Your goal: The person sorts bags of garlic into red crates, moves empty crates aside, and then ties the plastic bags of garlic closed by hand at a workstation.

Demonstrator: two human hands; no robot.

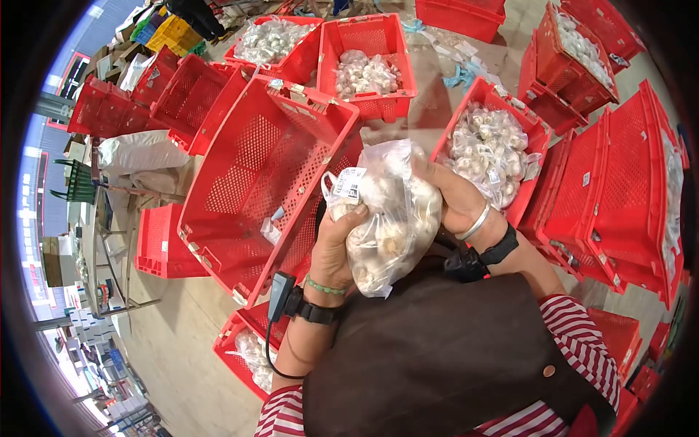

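Observation:
A clear plastic bag of garlic bulbs (pixel 393 226) is held up in front of my chest, with a printed white label (pixel 348 183) on its upper left. My left hand (pixel 335 247) grips the bag's left side, thumb over the front. On the opposite side, my right hand (pixel 453 193) is closed around the upper edge, most of its fingers hidden behind the bag. Just beyond my left hand stands a large red crate (pixel 247 182) with a small scrap of plastic inside. A red crate of bagged garlic (pixel 491 153) sits close to my right hand.
More red crates with bagged garlic (pixel 368 73) stand ahead. Stacked red crates (pixel 593 189) rise at the right. A white sack (pixel 142 153) and a green basket (pixel 75 180) are at the left. Blue and white scraps (pixel 466 71) litter the floor. A person's legs (pixel 196 16) show at the top.

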